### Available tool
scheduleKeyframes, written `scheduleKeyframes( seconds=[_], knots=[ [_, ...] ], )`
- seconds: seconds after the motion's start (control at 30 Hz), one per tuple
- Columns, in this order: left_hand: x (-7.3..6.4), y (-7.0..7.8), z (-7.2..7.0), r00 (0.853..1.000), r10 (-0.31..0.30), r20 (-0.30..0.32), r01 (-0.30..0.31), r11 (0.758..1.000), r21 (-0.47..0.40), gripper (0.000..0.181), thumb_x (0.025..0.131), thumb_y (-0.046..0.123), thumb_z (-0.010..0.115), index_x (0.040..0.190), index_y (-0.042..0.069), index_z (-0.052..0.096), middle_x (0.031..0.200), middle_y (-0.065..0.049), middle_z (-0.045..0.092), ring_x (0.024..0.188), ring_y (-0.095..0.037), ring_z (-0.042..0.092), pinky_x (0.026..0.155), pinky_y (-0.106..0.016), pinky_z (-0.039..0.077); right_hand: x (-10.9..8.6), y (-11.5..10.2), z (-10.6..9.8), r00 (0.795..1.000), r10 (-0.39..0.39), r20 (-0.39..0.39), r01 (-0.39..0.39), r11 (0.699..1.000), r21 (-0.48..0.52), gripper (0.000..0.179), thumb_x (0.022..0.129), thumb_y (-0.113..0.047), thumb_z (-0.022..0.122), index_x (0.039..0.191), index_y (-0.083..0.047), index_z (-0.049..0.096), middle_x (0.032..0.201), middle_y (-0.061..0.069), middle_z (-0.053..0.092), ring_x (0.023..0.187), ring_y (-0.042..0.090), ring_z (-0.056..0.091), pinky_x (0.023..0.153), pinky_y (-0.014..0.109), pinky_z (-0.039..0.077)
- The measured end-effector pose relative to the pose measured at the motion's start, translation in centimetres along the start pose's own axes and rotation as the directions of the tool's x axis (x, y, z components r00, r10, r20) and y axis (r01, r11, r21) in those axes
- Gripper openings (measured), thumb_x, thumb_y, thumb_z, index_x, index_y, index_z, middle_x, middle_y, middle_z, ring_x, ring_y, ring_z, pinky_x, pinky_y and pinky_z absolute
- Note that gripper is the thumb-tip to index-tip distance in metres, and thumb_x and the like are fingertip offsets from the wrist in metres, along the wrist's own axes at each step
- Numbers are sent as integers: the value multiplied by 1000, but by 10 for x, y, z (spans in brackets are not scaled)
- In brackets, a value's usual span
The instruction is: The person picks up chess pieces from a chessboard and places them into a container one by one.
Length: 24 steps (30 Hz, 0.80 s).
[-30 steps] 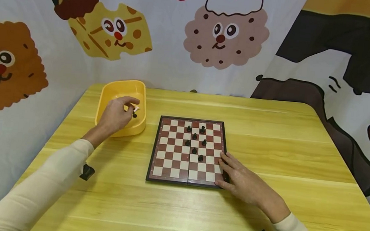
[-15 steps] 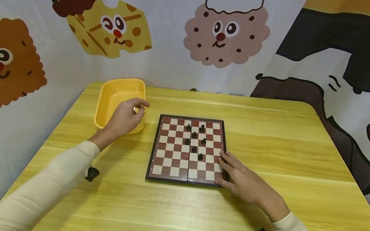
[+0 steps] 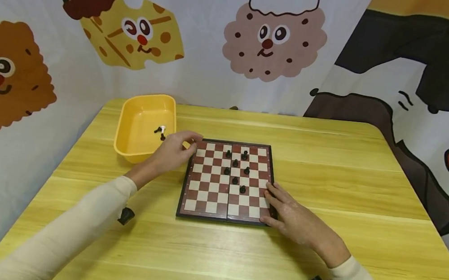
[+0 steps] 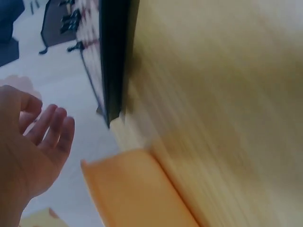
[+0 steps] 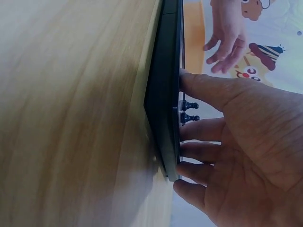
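Observation:
In the head view a folding chessboard (image 3: 209,186) lies on the table, with several black chess pieces (image 3: 227,171) standing on its back and middle squares. My left hand (image 3: 170,153) hovers at the board's back left corner. Its thumb and index finger are bent toward each other; whether a small piece sits between them is hidden. In the left wrist view the other fingers of the left hand (image 4: 40,146) are loosely bent. My right hand (image 3: 298,221) rests its fairly straight fingers and thumb on the board's right edge, as the right wrist view of the hand (image 5: 251,151) also shows.
A yellow plastic tray (image 3: 126,124) stands at the table's back left, holding a white piece (image 3: 163,128) and a couple of black pieces (image 3: 162,137). Behind the table (image 3: 213,256) hangs a cartoon-printed cloth (image 3: 204,57).
My left hand has moved out of the yellow tray and rightward to the chessboard's back left corner, uncovering the pieces in the tray. The right hand stays on the board's edge.

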<state>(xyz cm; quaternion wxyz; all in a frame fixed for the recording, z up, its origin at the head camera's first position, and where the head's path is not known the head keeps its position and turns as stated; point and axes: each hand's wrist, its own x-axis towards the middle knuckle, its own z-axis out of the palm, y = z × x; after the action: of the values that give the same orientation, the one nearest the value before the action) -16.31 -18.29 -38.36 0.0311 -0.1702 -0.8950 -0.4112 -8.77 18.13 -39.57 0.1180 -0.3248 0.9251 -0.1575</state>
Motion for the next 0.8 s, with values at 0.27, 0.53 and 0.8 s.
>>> scheduleKeyframes(
  seconds=[0.27, 0.53, 0.8],
  knots=[
    [-3, 9, 26, 972, -11, 235, 25, 998, -58, 38, 100, 5, 62, 137, 0, 59, 127, -12, 65, 111, -24, 61, 90, -38, 54, 4, -1, 3, 1000, 7, 24, -7, 999, 36, 72, 102, -42, 62, 150, 8, 42, 164, 22, 22, 149, 41, 19, 108, 56, 38],
    [9, 18, 49, 952, 27, 304, 11, 992, -123, 36, 97, 4, 67, 132, 0, 63, 124, -10, 67, 108, -21, 63, 91, -31, 53, 1, -1, 2, 999, 23, 27, -24, 1000, 14, 72, 102, -42, 63, 150, 8, 42, 164, 21, 22, 149, 41, 19, 108, 55, 37],
    [16, 19, 63, 955, 25, 295, -10, 999, -52, 21, 97, 13, 73, 116, 5, 73, 108, 0, 70, 96, -12, 64, 83, -27, 54, 0, 0, 2, 1000, 19, 12, -19, 1000, 16, 72, 102, -42, 62, 150, 8, 42, 165, 20, 21, 150, 40, 19, 108, 55, 38]
  ],
)
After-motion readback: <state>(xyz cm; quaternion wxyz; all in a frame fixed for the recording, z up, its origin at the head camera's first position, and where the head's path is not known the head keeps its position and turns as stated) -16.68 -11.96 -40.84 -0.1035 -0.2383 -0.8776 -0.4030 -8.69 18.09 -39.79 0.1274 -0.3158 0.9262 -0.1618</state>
